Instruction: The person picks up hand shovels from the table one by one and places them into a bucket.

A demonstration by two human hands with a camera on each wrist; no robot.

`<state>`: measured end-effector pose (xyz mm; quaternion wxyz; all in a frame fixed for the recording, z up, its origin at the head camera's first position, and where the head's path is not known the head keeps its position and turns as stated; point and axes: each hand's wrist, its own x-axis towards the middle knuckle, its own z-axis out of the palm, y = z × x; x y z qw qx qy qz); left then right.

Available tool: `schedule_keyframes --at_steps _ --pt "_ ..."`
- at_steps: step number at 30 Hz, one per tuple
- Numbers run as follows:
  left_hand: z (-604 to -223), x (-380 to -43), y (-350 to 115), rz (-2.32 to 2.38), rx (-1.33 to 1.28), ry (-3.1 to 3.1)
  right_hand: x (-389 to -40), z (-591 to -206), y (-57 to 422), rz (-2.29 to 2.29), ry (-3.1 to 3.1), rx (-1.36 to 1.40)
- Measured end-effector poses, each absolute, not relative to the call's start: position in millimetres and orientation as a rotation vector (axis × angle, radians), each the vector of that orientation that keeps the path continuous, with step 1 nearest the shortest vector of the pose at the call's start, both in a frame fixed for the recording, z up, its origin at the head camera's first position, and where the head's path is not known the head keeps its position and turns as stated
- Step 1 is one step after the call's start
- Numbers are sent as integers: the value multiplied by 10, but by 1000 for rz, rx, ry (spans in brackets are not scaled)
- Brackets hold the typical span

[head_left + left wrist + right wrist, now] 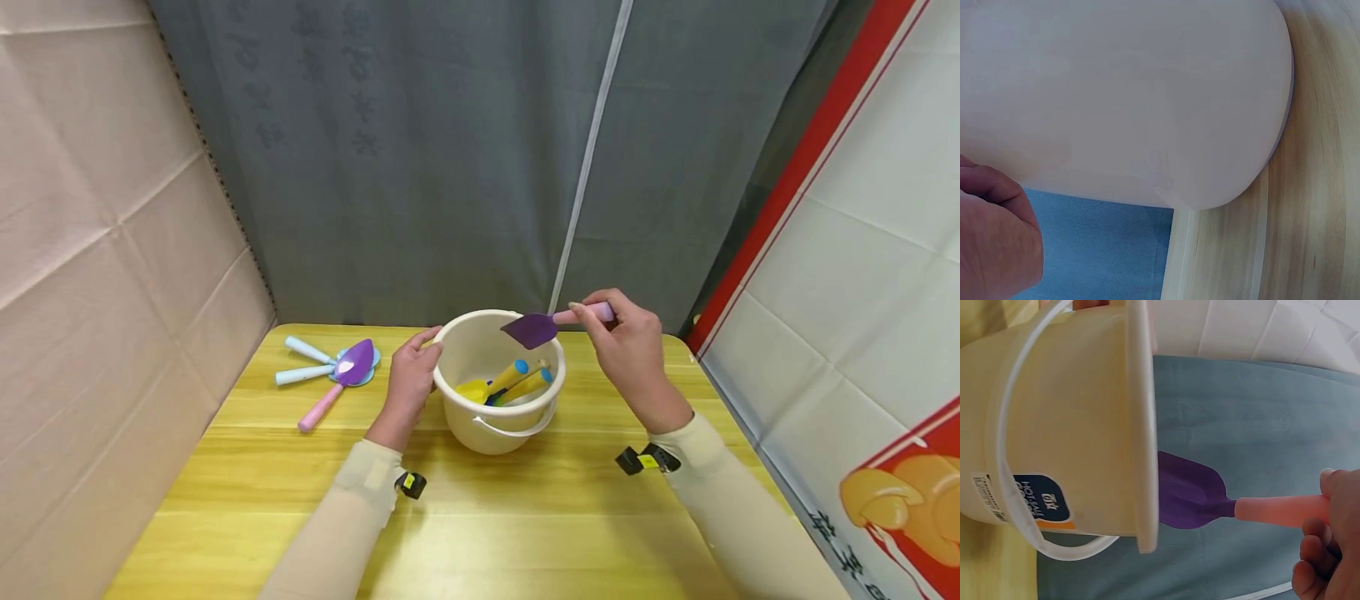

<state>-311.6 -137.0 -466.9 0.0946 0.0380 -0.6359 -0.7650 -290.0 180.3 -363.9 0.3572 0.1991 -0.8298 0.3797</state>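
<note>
A cream bucket [491, 429] stands upright on the table, its white handle [517, 429] hanging down at the front. My left hand [411, 379] grips the bucket's left rim; in the left wrist view only part of that hand [1000, 237] shows beside the pale bucket wall [1129, 106]. With thumb and fingers my right hand [630, 346] holds a small trowel by its pink handle [1282, 510]. The trowel's purple blade [531, 331] points left over the bucket's opening. Inside the bucket lie several toy tools with yellow handles [528, 386] and blue ends, partly hidden by the wall.
Left of the bucket, another purple trowel [356, 363] with a pink handle lies across light-blue tools [306, 375] on the wooden table [480, 533]. A grey curtain [412, 167] hangs behind the table, with pale cloth walls [97, 275] at the sides.
</note>
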Motion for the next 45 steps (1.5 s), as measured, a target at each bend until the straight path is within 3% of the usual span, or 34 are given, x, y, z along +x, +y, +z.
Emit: schedule_keyframes --at_steps 45 --pt "-4672 -3114 -1326 -2252 128 -1921 -3340 -3885 1553 820 -2643 460"
